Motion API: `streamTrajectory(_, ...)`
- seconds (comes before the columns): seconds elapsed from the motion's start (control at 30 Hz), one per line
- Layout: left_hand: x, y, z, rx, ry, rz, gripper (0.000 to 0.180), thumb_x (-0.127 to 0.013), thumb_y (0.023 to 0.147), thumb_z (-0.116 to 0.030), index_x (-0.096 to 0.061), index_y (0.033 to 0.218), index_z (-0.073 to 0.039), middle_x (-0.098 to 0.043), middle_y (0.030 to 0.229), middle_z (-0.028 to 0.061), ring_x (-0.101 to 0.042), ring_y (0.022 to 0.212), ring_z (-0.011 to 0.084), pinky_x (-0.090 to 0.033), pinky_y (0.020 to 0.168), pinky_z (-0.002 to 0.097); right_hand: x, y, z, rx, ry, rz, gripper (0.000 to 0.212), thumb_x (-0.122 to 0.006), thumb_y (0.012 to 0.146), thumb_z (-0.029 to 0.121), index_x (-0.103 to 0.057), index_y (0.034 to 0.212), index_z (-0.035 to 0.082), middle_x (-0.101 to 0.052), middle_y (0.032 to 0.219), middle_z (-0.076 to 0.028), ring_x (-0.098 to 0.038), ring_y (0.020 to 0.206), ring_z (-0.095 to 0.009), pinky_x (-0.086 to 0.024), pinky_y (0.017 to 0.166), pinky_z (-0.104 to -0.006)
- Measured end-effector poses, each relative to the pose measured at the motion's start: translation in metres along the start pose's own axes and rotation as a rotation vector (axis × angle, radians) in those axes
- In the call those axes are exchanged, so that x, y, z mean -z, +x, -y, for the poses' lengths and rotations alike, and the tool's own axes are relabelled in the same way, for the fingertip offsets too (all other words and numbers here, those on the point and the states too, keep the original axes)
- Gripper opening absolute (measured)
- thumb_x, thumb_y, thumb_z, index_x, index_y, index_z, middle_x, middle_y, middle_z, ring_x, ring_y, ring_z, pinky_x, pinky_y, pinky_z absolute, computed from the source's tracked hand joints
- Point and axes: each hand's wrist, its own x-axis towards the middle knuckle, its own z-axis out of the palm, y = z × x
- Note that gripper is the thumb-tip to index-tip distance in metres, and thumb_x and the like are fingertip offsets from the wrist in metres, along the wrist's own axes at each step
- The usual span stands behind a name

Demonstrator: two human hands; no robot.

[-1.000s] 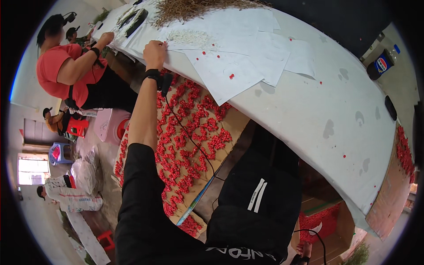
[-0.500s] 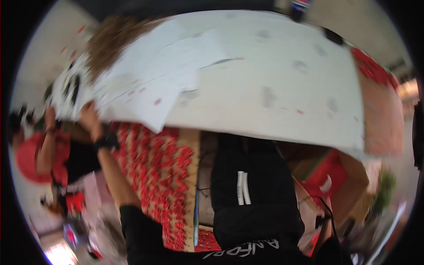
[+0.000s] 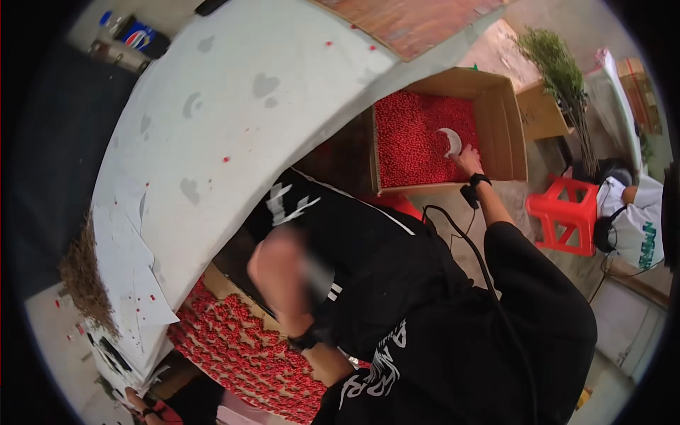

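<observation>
My right hand reaches into a cardboard box of small red, berry-like beads. Its fingers close on the near edge of a white bowl, partly sunk among the beads and seen mainly as a crescent. Over my lap, beside the white-covered table's edge, is my left hand, smeared by motion. A pale blur lies against its fingers, so what it holds, if anything, cannot be made out. Below its wrist lies a tan board with many red pieces in rows.
White sheets and dry brown stems lie on the table. A co-worker's hand shows at the lower left. Red stool, green stems and a black cable are at the right.
The view has swung right. My left hand has left the sheets at the table's far left and is now over my lap. My right hand has moved into the box onto the bowl.
</observation>
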Motion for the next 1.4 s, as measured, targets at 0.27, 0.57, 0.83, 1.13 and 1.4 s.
streamTrajectory(0.27, -0.151, 0.05, 0.113, 0.561, -0.028, 0.423, 0.027, -0.058, 0.09, -0.008, -0.058, 0.113, 0.007, -0.066, 0.093, 0.0105, -0.054, 0.068, 0.0071, -0.045, 0.061, 0.0187, -0.028, 0.021, -0.001, -0.152, 0.11, 0.067, 0.072, -0.068, 0.073, 0.048, -0.047, 0.123, 0.001, -0.054, 0.118, -0.029, -0.053, 0.11, -0.042, -0.045, 0.09, -0.0469)
streamTrajectory(0.57, -0.216, 0.086, 0.216, 0.717, -0.224, 0.332, 0.025, -0.06, 0.089, -0.01, -0.061, 0.109, 0.004, -0.066, 0.097, 0.0103, -0.058, 0.076, 0.0089, -0.048, 0.067, 0.0189, -0.089, 0.066, -0.019, 0.343, 0.635, 0.035, 0.056, -0.057, 0.081, 0.025, -0.045, 0.131, 0.001, -0.056, 0.117, -0.028, -0.053, 0.11, -0.043, -0.043, 0.093, -0.0423)
streamTrajectory(0.83, -0.212, 0.095, 0.238, 0.646, -0.179, 0.172, 0.022, -0.063, 0.088, -0.011, -0.064, 0.104, 0.004, -0.067, 0.094, 0.0114, -0.06, 0.075, 0.0111, -0.05, 0.066, 0.0204, -0.029, 0.019, 0.031, 0.225, 0.992, 0.313, 0.058, -0.049, 0.081, 0.013, -0.034, 0.135, 0.0, -0.051, 0.122, -0.024, -0.05, 0.114, -0.031, -0.038, 0.098, -0.0361)
streamTrajectory(1.13, -0.217, 0.116, 0.263, 0.542, -0.063, 0.059, 0.02, -0.062, 0.088, -0.01, -0.064, 0.099, 0.007, -0.068, 0.083, 0.0141, -0.061, 0.063, 0.014, -0.052, 0.055, 0.0245, 0.11, -0.042, 0.081, 0.374, 0.834, -0.095, 0.055, -0.065, 0.073, 0.008, -0.043, 0.123, -0.001, -0.057, 0.112, -0.017, -0.059, 0.098, -0.026, -0.048, 0.084, -0.0352)
streamTrajectory(1.4, -0.224, 0.118, 0.27, 0.573, -0.034, 0.222, 0.018, -0.06, 0.089, -0.008, -0.065, 0.096, 0.008, -0.068, 0.081, 0.0128, -0.06, 0.061, 0.0129, -0.051, 0.055, 0.0246, 0.128, -0.067, 0.117, 0.487, 0.707, -0.383, 0.052, -0.072, 0.07, 0.01, -0.047, 0.115, 0.001, -0.058, 0.101, -0.016, -0.061, 0.091, -0.027, -0.049, 0.076, -0.0352)
